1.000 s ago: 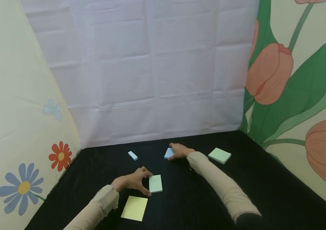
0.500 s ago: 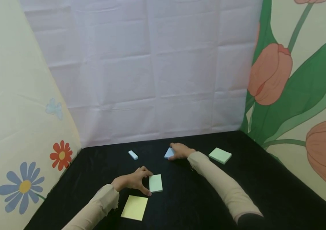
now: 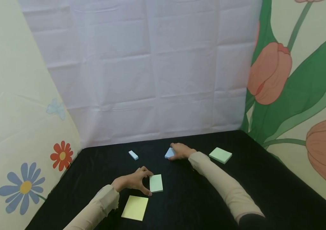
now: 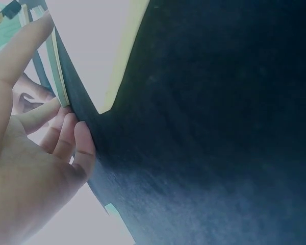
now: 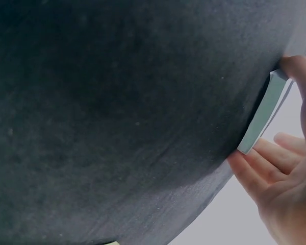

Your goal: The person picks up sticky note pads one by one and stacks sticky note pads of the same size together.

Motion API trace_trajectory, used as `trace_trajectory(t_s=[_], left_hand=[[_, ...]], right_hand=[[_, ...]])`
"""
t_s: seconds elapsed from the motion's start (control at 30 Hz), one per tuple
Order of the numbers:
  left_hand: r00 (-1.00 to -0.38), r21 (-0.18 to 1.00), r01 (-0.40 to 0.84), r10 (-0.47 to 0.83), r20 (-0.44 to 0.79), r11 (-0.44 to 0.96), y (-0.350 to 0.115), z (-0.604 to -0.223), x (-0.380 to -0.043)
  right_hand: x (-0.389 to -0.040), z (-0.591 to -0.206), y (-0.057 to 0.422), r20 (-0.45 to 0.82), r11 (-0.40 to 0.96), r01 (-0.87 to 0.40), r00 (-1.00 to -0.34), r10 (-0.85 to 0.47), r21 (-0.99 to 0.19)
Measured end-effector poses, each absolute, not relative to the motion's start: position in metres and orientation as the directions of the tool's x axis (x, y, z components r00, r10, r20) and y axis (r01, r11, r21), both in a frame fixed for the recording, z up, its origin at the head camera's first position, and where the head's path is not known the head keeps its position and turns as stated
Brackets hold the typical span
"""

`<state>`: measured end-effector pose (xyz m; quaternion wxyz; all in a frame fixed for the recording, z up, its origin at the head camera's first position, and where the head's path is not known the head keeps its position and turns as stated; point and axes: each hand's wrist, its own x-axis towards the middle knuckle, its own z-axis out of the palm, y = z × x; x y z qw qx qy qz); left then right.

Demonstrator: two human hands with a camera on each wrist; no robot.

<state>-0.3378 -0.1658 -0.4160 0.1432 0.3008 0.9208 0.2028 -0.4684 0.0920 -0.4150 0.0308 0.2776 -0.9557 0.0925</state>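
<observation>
My left hand (image 3: pixel 135 179) pinches a pale green sticky note pad (image 3: pixel 156 183) lying on the black cloth, thumb at its near edge and index finger at its far edge. In the left wrist view that pad (image 4: pixel 58 71) shows edge-on between thumb and finger. Farther back, my right hand (image 3: pixel 182 150) holds a blue sticky note pad (image 3: pixel 169 153) by two opposite edges, covering its right part. The right wrist view shows this pad's side (image 5: pixel 262 115) between the thumb above and the fingertips below, flat on the cloth. A square yellow pad (image 3: pixel 135 208) lies just in front of the left hand.
A small narrow light blue block (image 3: pixel 133 155) lies at the back left. Another pale green pad (image 3: pixel 220 155) sits right of the right hand, by the sleeve. Behind the black-covered table (image 3: pixel 197 198) hangs a white cloth (image 3: pixel 157 80), with flower-printed cloths on both sides.
</observation>
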Motion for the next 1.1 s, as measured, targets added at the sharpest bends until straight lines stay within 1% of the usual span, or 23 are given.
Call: trace_trajectory(t_s=[0.4, 0.63, 1.1], left_hand=[[-0.773, 0.464, 0.5, 0.618, -0.141, 0.731, -0.166, -0.416, -0.338], [-0.788, 0.457, 0.482, 0.598, -0.146, 0.747, -0.167, -0.417, -0.338], [-0.794, 0.461, 0.475, 0.591, -0.143, 0.749, -0.167, -0.42, -0.34]], right_hand=[[-0.465, -0.415, 0.094, 0.117, 0.824, -0.541, -0.841, -0.529, -0.168], [-0.463, -0.415, 0.093, 0.111, 0.823, -0.542, -0.841, -0.53, -0.172], [-0.457, -0.411, 0.095, 0.115, 0.807, -0.565, -0.825, -0.553, -0.171]])
